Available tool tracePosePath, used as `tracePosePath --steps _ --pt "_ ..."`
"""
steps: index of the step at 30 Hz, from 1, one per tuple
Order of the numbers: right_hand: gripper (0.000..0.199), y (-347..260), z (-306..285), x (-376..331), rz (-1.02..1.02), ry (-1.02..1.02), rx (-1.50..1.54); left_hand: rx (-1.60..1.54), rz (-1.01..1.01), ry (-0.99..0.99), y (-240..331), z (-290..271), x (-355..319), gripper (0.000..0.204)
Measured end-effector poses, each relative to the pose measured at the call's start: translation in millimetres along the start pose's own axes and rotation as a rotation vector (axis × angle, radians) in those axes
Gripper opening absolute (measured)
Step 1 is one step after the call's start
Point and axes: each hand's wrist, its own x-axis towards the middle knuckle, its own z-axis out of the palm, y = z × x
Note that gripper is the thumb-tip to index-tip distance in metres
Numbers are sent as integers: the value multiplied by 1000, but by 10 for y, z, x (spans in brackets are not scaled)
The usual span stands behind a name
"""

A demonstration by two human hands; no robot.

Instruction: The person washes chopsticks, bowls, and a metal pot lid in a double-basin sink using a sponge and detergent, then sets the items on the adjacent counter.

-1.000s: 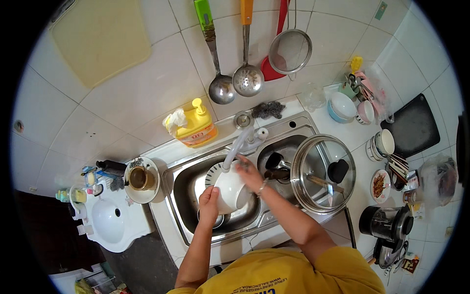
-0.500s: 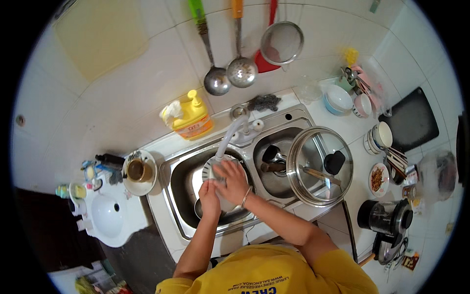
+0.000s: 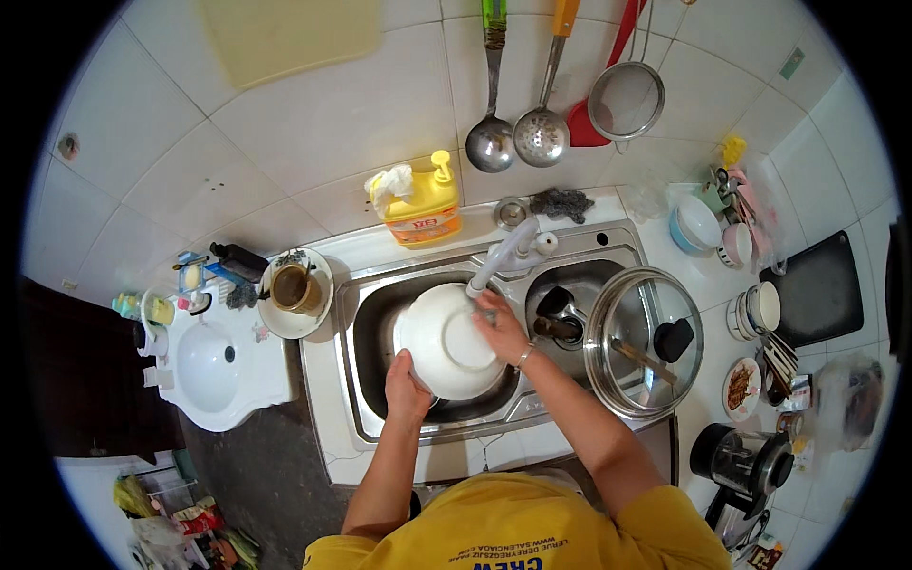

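A white bowl (image 3: 442,347) is held over the left sink basin (image 3: 370,332), its underside and round foot ring facing up. My left hand (image 3: 407,388) grips its lower left rim, thumb on the outside and the other fingers hidden beneath. On the bowl's right side my right hand (image 3: 499,328) is closed around the edge, with fingers over the underside. The pale hose of the faucet (image 3: 503,258) ends right above the bowl, beside my right fingers. Whether water is running I cannot tell. Part of a metal item shows below the bowl in the basin.
In the right basin (image 3: 570,275) lie a dark ladle-like utensil and a wooden-handled one. A pan with a glass lid (image 3: 646,342) covers that basin's right side. A yellow detergent jug (image 3: 423,209) stands behind; a plate with a brown cup (image 3: 296,290) is at left. Ladles (image 3: 491,142) hang above.
The bowl has been turned over: its striped side showed before, now its plain underside does. My right hand has moved from across it to its right edge. The view has shifted.
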Motion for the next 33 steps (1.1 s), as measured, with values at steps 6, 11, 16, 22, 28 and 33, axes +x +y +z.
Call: tracePosePath --steps 6,11,16,22,28,33 --pt "42 -536 233 128 -196 -190 -189 617 227 -91 56 99 -55 20" --pt "36 49 -205 105 768 -304 892 222 111 -78 124 -216 -32 28" --pt "32 49 -404 -178 771 -297 1189 48 11 -59 -1 -408 339 35" --pt "36 -147 -189 -57 448 -299 141 436 -192 104 -301 -24 239 60" --pt "61 -494 144 -589 -252 -558 -260 -17 -373 0 -329 -107 246 51" --pt "51 23 -494 -403 -816 -639 -524 134 -405 -134 170 -248 182 49"
